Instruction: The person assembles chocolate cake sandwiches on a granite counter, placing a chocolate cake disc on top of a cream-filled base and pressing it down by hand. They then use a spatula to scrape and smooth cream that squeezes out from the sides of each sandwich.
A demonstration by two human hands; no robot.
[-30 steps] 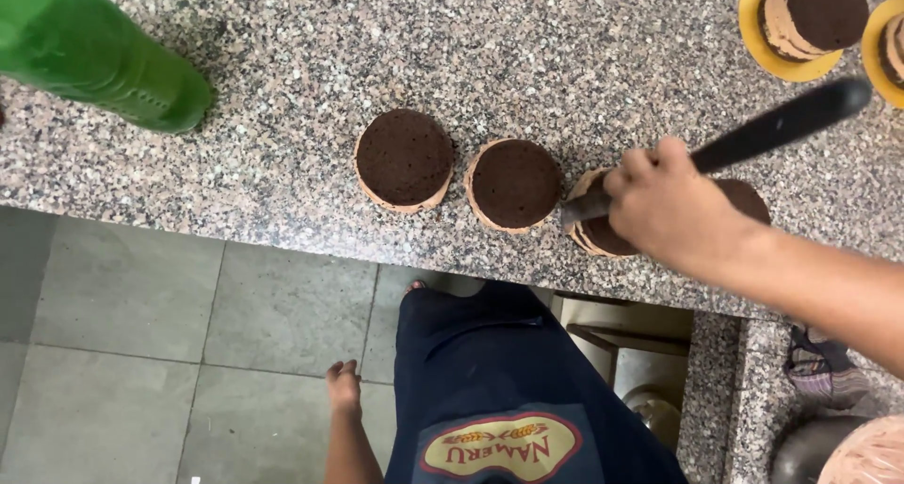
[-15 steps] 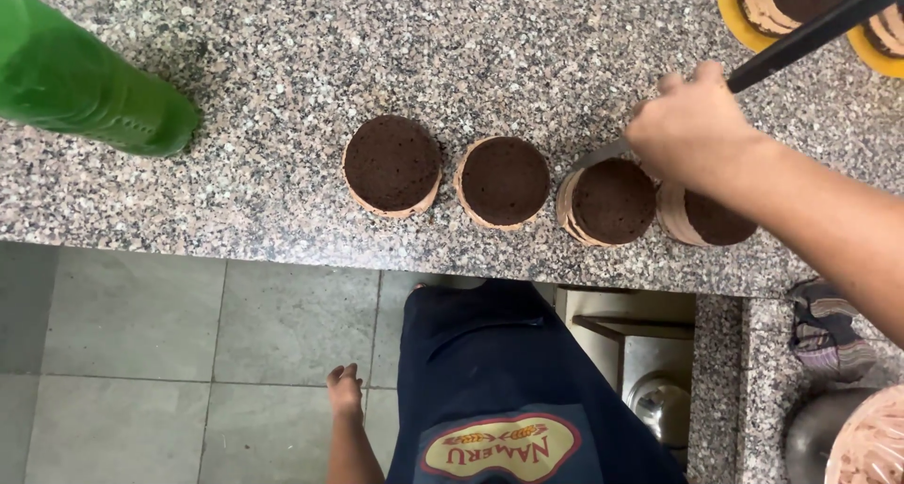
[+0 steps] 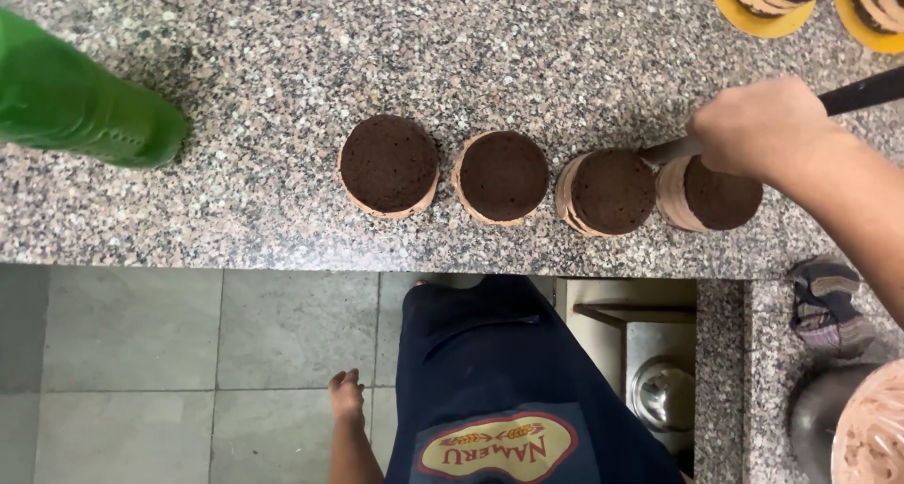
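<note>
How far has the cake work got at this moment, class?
Four round chocolate cakes stand in a row on the granite counter, all layered with cream. The right hand holds a dark-handled knife by the rightmost cake. Tops and sides are unfrosted. The left hand is out of view.

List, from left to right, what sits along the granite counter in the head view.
Green bottle → first chocolate cake → second cake → third cake → fourth cake, under the right hand gripping a knife.
</note>
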